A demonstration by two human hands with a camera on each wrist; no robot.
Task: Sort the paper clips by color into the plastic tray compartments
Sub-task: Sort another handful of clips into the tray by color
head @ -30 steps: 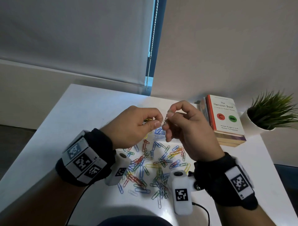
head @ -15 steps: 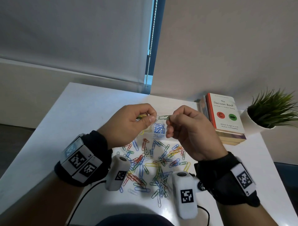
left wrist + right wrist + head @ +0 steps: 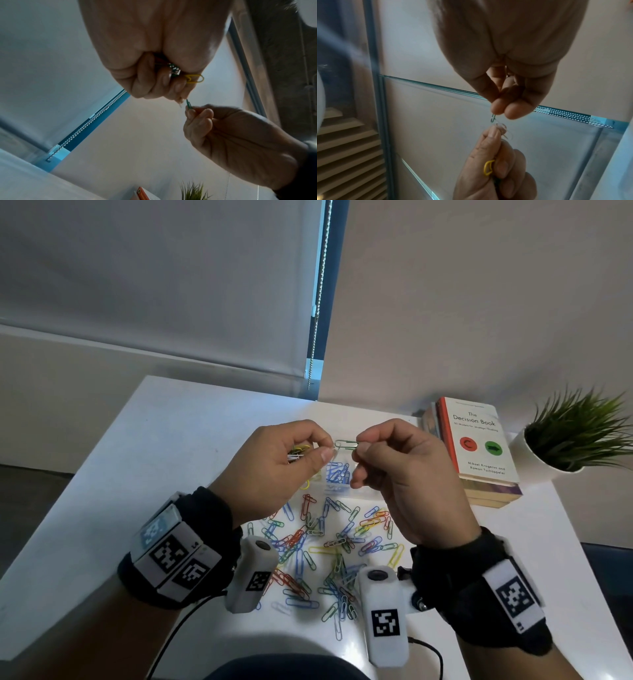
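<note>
Green wire of a single paper clip [image 3: 346, 445] spans the gap between both raised hands, the right hand [image 3: 404, 474] pinching its 3 o'clock end and the left hand [image 3: 281, 470] touching its 9 o'clock end while curled round a small bunch of clips [image 3: 178, 73], one yellow. Loose paper clips [image 3: 325, 546] lie scattered on the white table [image 3: 137, 460] at 6 o'clock of the hands, and what seems to be the clear plastic tray [image 3: 334, 479], holding blue clips, sits mostly hidden beneath them.

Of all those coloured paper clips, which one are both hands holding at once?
The green paper clip, pinched between the left hand and right hand, above the table; the others lie loose or bunched in the left hand.
</note>
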